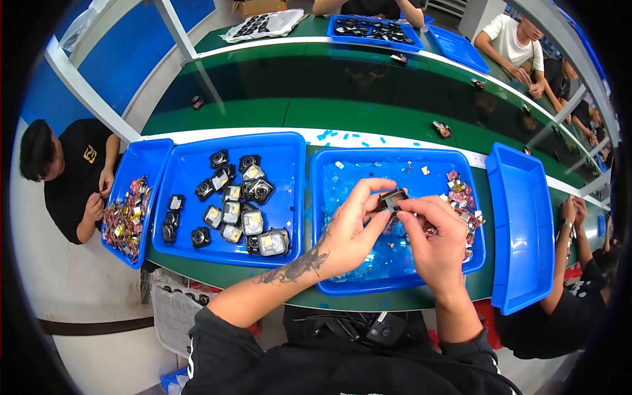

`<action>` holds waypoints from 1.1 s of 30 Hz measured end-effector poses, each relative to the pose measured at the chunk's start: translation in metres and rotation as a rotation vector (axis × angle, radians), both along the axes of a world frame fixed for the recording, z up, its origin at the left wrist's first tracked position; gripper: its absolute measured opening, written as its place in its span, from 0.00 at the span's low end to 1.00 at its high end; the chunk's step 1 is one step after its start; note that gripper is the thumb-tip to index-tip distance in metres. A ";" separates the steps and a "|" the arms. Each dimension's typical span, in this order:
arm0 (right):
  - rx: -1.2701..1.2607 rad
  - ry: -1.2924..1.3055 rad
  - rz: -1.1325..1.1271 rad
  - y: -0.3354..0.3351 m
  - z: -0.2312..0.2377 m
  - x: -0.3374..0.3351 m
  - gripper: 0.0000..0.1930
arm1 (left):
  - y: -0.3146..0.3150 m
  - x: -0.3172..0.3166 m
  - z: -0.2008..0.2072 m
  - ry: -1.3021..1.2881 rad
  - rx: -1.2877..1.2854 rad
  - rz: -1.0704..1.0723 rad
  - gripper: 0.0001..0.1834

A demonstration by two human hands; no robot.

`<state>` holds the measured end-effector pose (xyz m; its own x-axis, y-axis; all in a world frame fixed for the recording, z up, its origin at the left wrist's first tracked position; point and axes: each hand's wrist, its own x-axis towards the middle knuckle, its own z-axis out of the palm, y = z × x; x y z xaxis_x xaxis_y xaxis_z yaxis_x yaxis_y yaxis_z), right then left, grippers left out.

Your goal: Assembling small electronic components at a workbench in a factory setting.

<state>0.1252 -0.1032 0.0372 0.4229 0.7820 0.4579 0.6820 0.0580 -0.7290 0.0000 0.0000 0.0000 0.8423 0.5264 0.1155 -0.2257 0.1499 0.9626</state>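
Note:
Over a blue tray (318,217) my two hands meet around a small black watch case (394,197). My left hand (355,224) grips it between thumb and fingers. The thumb and fingertips of my right hand (438,237) are pinched together against its near right side; whether they hold a small part there cannot be made out. Blue film scraps lie in the tray below, and a heap of small reddish circuit parts (461,197) sits along its right side. In the blue tray (299,191) to the left are several black watch cases (252,222), some with pale inner pieces.
A narrow tray (168,148) of small parts stands far left, beside a seated person (72,171). On the right is another blue tray (523,230). Beyond a white rail, a green conveyor belt (263,99) carries a few parts. Other people work across it and at right.

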 end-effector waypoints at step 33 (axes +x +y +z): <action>-0.005 -0.017 0.124 -0.014 0.009 0.009 0.20 | -0.001 0.005 0.007 -0.071 -0.086 0.069 0.28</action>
<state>0.1340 -0.1167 0.0464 0.3152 0.8298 0.4604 0.6820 0.1393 -0.7180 0.0046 -0.0006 0.0070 0.7951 0.5934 0.1254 -0.3050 0.2126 0.9283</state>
